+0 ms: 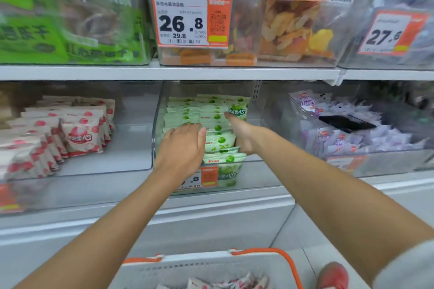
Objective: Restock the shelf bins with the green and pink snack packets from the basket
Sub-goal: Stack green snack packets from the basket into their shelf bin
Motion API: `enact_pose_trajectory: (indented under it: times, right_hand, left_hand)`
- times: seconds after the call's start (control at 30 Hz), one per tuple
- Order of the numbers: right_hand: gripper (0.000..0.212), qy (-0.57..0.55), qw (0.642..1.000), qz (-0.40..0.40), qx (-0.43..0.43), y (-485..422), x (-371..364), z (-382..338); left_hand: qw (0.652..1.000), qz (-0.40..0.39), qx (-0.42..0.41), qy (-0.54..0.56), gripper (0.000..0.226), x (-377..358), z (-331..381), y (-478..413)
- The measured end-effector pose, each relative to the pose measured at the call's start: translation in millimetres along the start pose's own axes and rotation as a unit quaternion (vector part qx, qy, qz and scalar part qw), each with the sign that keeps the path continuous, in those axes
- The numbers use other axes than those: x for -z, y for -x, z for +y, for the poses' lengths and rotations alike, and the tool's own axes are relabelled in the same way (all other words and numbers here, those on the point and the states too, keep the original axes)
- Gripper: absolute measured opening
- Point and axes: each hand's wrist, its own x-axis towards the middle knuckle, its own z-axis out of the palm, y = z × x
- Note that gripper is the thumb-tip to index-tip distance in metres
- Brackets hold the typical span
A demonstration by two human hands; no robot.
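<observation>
On the lower shelf, middle position: one clear bin (156, 138) holding green packets (218, 129), stacked flat in rows from near to far, white-green with a green fruit print. A price tag (202, 178) with an orange panel was fixed to its near face.

Both bare hands were inside this bin. The left hand (183, 145) lay palm down on the left rows, fingers straight and close together, gripping nothing. The right hand (245, 136) stood against the right side of the rows, thumb stretched toward the far end and touching a packet. Its fingers were hidden behind the packets, so whether it gripped any could not be told. The two hands were apart, with one row of packets between them.

Left neighbour: a second clear bin (141, 166) of pink packets (79, 134), white with red fruit print, leaning in overlapping rows and filling only its left part.

Right neighbour: pale purple packets (352, 134) in a heap, a flat black object (345, 123) lying on top.

Upper shelf: green bags (47, 30) at left, blurred; dried fruit packs (284, 28) at centre, behind a label (185, 21) reading 26.8.

Near edge, bottom: a white basket (211, 265) with an orange handle (292, 267), a few pink-printed sachets (225, 283) inside. A red shoe (333, 275) showed just right of it.
</observation>
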Motion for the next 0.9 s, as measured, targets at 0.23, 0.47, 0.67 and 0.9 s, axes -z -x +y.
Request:
enact_pose_trajectory:
  times: [0.23, 0.47, 0.67, 0.9]
  right_hand:
    - [0.073, 0.093, 0.995, 0.006, -0.045, 21.4, 3.7, 7.6]
    - [0.066, 0.12, 0.983, 0.128, 0.052, 35.4, -10.1, 15.7]
    - [0.014, 0.229, 0.84, 0.31, 0.382, 92.6, -18.5, 59.2]
    - [0.02, 0.321, 0.912, 0.108, 0.233, 83.9, -32.1, 195.9]
  left_hand:
    - [1.0, -0.006, -0.005, -0.019, 0.033, -3.1, -4.1, -3.8]
    - [0.999, 0.016, -0.03, 0.018, 0.033, 1.9, -2.9, -1.3]
    - [0.996, 0.044, -0.036, 0.064, 0.022, 20.4, 30.9, 57.6]
    - [0.954, -0.239, 0.136, 0.118, 0.023, -43.9, -20.6, 163.7]
